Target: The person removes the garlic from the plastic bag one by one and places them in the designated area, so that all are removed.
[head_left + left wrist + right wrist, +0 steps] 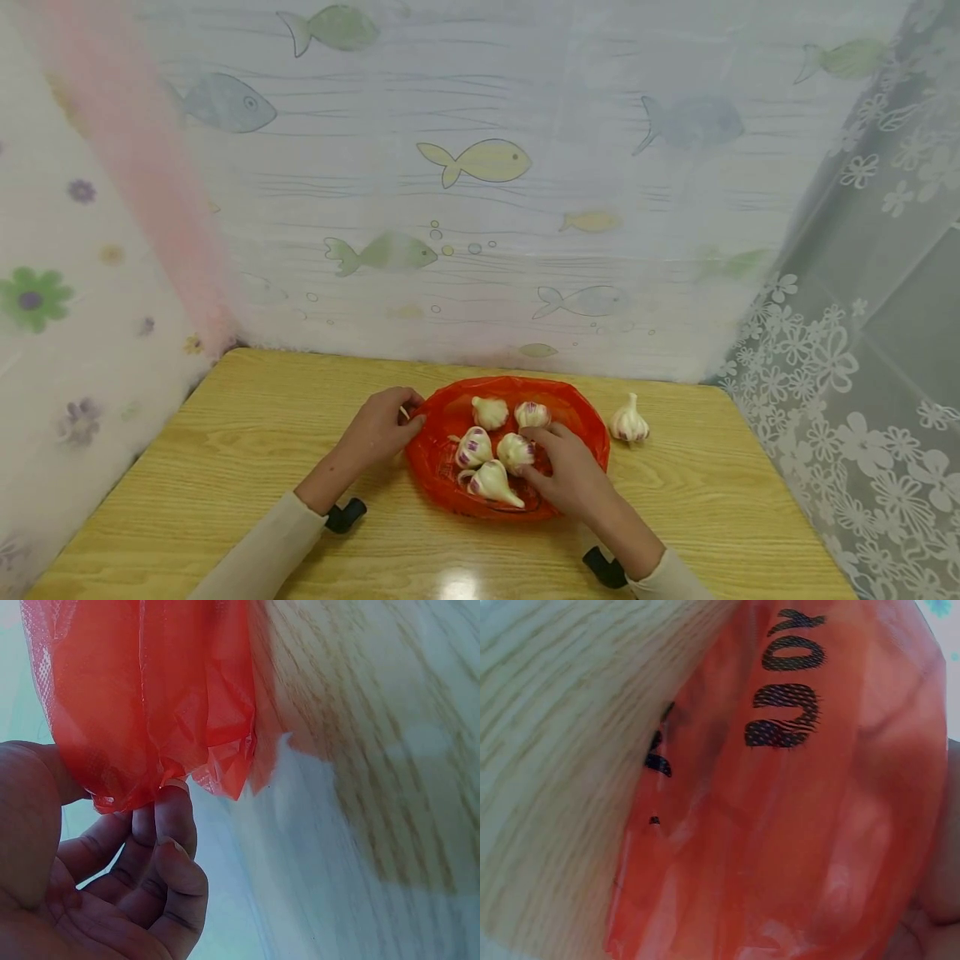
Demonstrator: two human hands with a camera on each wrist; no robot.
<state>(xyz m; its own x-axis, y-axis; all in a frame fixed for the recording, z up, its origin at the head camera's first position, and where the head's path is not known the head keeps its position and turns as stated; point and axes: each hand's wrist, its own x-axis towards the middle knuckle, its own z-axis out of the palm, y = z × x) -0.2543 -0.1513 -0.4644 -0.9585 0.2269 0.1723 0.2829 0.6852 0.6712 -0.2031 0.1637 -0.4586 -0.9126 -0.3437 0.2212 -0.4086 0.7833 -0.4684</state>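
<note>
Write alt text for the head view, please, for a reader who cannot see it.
A person's right hand grasps one of five garlic bulbs in a red plastic bag; the left hand holds its edge. A sixth bulb stands on the wooden table, right of the bag; fish-patterned sheeting hangs behind.

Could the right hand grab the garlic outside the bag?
Probably yes: the lone garlic stands uncovered just right of the bag, near the right hand. That hand seems to hold another garlic, so it may need to let go first.
</note>
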